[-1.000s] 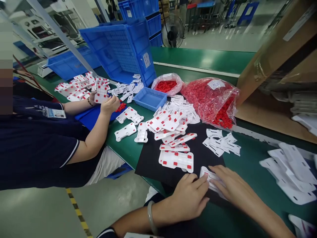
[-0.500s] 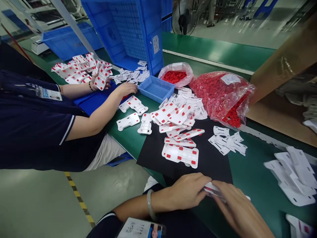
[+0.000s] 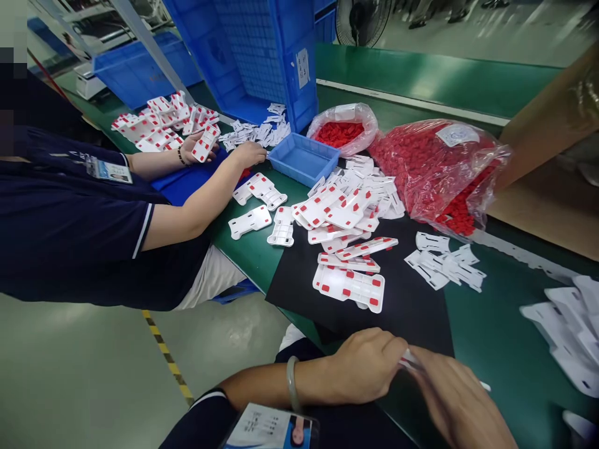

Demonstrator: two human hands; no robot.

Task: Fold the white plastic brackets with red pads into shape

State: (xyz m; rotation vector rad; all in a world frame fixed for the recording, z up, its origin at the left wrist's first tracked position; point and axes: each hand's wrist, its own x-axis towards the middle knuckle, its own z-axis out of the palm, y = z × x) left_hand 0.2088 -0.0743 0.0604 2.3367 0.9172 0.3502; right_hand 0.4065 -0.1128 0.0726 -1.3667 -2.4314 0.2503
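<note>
Near the table's front edge, my left hand (image 3: pixel 367 366) and my right hand (image 3: pixel 461 393) close together on a white plastic piece (image 3: pixel 409 359) with a bit of red on it. My fingers cover most of the piece, and only a narrow strip shows between the hands. Just beyond my hands, a finished-looking white plate with red pads (image 3: pixel 349 288) lies flat on a black mat (image 3: pixel 416 312). Behind it rises a heap of similar red-padded white plates (image 3: pixel 344 209). A small pile of thin white slotted pieces (image 3: pixel 444 262) lies to the right of the mat.
A bag of red pads (image 3: pixel 435 168), a smaller open bag (image 3: pixel 339 133) and a shallow blue tray (image 3: pixel 304 159) stand behind the heap. White plates (image 3: pixel 568 330) are stacked at right. A co-worker's arm (image 3: pixel 201 202) reaches over the table at left, a red-padded plate in one hand.
The camera view has shifted, so the table's contents sit slightly differently in frame. My hands stay together on the white piece, of which less shows now.
</note>
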